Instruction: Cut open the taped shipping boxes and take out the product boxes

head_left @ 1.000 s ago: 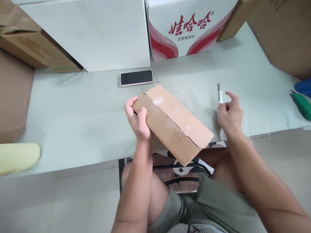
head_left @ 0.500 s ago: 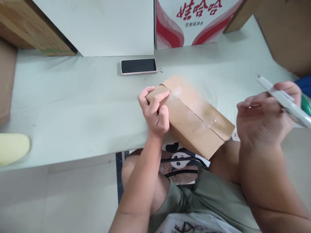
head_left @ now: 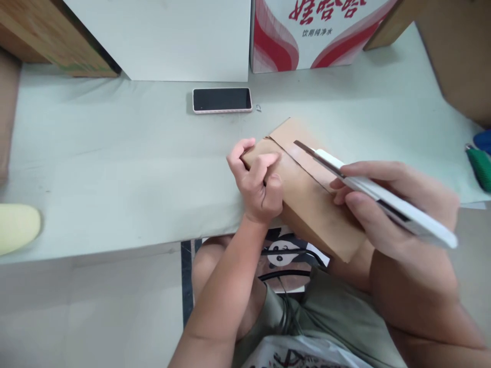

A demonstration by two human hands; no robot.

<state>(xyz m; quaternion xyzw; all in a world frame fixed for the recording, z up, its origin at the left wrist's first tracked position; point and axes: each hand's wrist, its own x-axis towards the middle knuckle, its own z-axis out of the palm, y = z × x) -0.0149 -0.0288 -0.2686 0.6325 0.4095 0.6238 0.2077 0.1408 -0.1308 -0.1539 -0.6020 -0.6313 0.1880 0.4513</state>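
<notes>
Pale green table [head_left: 115, 179], white box [head_left: 164, 41] at back, phone [head_left: 221, 99] in front of it. I see cardboard box [head_left: 307, 204] slanted at table's front edge. Left hand [head_left: 258, 186] curled round its left end. Right hand [head_left: 402, 245] wrapped round white knife [head_left: 395, 204], blade over box top; can't tell if touching.

1 phone [head_left: 222, 99] on 1 table [head_left: 134, 168]. Lower R of phone: 2 hands [head_left: 257, 186] [head_left: 399, 237], 1 brn carton [head_left: 314, 207], 1 wht cutter [head_left: 422, 220]. Behind it: 2 wht boxes [head_left: 164, 41] [head_left: 303, 48]. Far R: 1 grn item [head_left: 479, 167], 1 blue item [head_left: 484, 140]. Far L: 1 ylw item [head_left: 18, 228].
</notes>
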